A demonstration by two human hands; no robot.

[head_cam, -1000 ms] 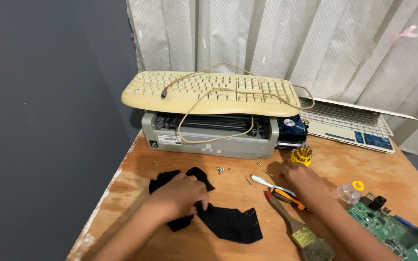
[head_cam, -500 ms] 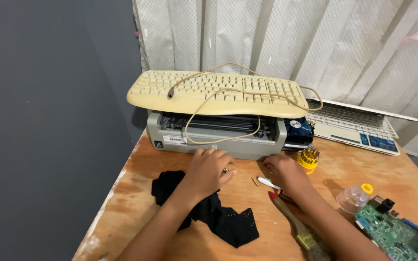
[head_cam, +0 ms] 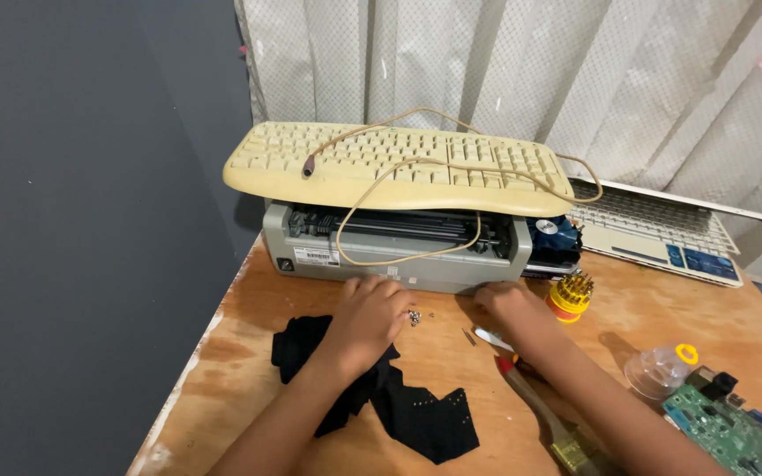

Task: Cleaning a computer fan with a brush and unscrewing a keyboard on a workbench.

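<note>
We saw the grey printer (head_cam: 399,251) lying crosswise at the back of the worktop (head_cam: 249,308), directly ahead of both hands, the left hand (head_cam: 372,313) and right hand (head_cam: 506,304) resting loosely curled, holding nothing, about equally near its front edge.

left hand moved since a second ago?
Yes. The left hand went from the black cloth forward toward the grey printer, now close to its front edge by the small screws.

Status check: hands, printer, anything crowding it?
Left hand and right hand at grey printer's front edge. Keyboard stacked on top. Loose screws between hands.
</note>
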